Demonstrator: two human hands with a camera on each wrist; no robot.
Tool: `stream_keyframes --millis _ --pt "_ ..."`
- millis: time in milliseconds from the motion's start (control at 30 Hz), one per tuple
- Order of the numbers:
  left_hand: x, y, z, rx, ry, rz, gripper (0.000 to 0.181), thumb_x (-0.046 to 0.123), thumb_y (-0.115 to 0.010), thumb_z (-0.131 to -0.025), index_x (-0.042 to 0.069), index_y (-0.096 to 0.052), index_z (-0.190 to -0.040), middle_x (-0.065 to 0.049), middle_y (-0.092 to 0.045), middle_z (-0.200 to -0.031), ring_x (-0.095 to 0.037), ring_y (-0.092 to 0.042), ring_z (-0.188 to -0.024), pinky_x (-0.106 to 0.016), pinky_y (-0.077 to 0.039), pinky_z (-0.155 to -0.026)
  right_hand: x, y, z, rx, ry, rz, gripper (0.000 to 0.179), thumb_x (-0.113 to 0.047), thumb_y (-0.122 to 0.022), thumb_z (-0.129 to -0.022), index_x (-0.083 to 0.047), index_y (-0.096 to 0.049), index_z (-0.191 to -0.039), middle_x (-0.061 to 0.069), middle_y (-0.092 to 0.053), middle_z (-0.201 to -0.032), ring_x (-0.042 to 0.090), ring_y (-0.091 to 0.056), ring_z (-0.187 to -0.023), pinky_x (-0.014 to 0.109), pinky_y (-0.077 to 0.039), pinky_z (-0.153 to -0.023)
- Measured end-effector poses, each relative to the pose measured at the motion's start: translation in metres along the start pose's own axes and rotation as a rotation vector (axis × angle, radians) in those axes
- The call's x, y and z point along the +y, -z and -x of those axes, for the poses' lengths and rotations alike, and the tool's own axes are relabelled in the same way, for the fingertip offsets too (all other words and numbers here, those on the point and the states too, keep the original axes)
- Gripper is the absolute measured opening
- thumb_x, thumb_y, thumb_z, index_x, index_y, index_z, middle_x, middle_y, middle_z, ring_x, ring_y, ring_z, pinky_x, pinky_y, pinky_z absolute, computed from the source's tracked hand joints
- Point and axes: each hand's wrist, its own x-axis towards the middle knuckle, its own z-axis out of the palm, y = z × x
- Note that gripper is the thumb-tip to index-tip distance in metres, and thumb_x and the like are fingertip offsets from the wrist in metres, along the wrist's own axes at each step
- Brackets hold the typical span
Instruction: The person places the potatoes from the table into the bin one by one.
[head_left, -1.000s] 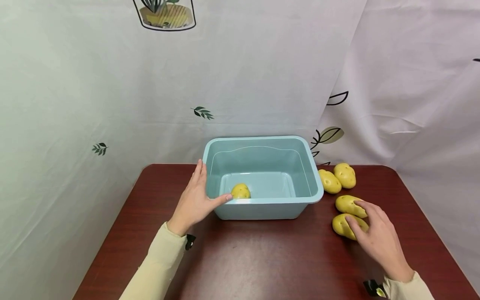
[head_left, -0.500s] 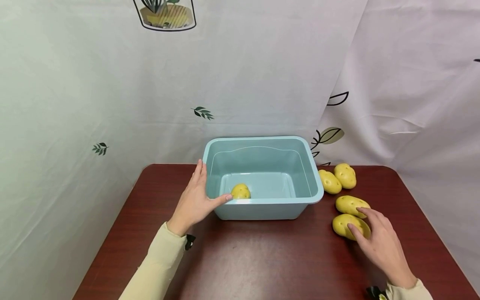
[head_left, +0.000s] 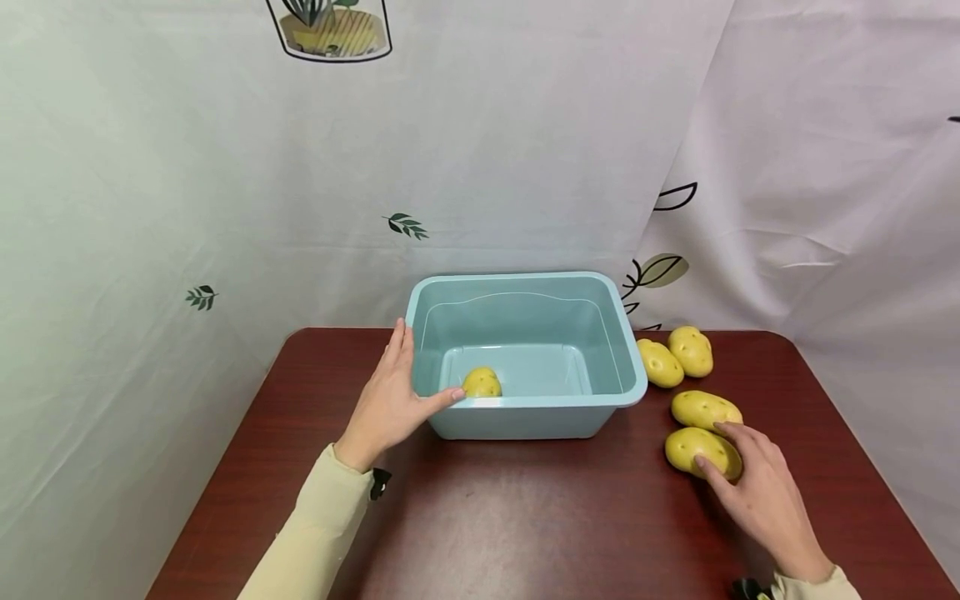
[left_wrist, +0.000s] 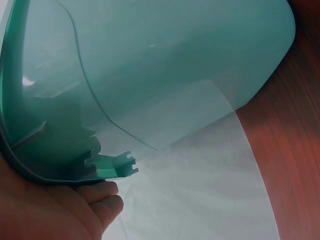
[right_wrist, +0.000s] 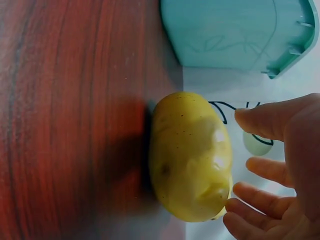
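A light blue plastic tub (head_left: 528,422) stands at the back of the table with one yellow potato (head_left: 482,382) inside, near its front wall. My left hand (head_left: 386,408) rests at the tub's front left corner, thumb along the front rim and fingers straight up the left side. On the right, my right hand (head_left: 765,492) hovers at the nearest potato (head_left: 693,450), fingers spread and slightly bent. In the right wrist view the thumb is apart from that potato (right_wrist: 187,155); whether a fingertip touches it I cannot tell. Another potato (head_left: 701,408) lies just behind it.
Two more potatoes, one (head_left: 660,364) close to the tub's right side and one (head_left: 690,351) beside it, lie near the back edge of the dark red table (head_left: 510,525). A white patterned cloth (head_left: 525,142) hangs directly behind the table.
My right hand has shifted slightly right and toward me, then its fingers have come a little lower around the nearest potato. The left hand and the tub have stayed put.
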Motion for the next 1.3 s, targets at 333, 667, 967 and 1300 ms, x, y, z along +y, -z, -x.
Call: stream_keyframes --millis 333,667,967,1300 --pt "-0.001 -0.001 0.0 0.004 -0.001 0.01 0.12 0.066 -0.072 -0.081 0.003 -0.007 -0.16 0.0 0.008 -0.168 -0.025 -0.004 -0.154 -0.054 -0.026 -0.117 0.006 -0.004 0.004 -0.021 0.027 0.002 0.062 -0.012 -0.086 -0.074 0.006 -0.057 -0.126 0.031 -0.052 -0.125 0.052 -0.043 -0.113 0.06 -0.032 -0.091" --pt "-0.001 0.0 0.0 -0.001 0.005 0.01 0.123 0.073 -0.068 -0.08 0.004 -0.006 -0.16 0.001 0.008 -0.168 -0.025 -0.004 -0.154 -0.053 -0.026 -0.117 0.007 -0.009 0.007 -0.02 0.019 0.016 0.069 -0.008 -0.09 -0.067 0.007 -0.058 -0.126 0.032 -0.048 -0.125 0.052 -0.041 -0.114 0.06 -0.034 -0.088" --pt "-0.001 0.0 0.0 -0.001 0.005 0.013 0.122 0.07 -0.07 -0.08 0.004 -0.006 -0.16 0.001 0.008 -0.168 -0.025 -0.004 -0.154 -0.054 -0.027 -0.116 0.01 -0.012 0.008 -0.014 0.021 0.032 0.071 -0.005 -0.091 -0.063 0.008 -0.057 -0.125 0.032 -0.047 -0.123 0.051 -0.041 -0.112 0.06 -0.035 -0.085" --pt "-0.002 -0.002 -0.001 0.0 -0.001 0.013 0.122 0.071 -0.069 -0.081 0.003 -0.007 -0.16 0.001 0.008 -0.168 -0.024 -0.004 -0.154 -0.053 -0.027 -0.116 0.012 -0.015 0.008 -0.076 -0.038 0.053 0.075 -0.007 -0.09 -0.067 0.008 -0.053 -0.131 0.035 -0.043 -0.124 0.052 -0.039 -0.111 0.064 -0.036 -0.083"
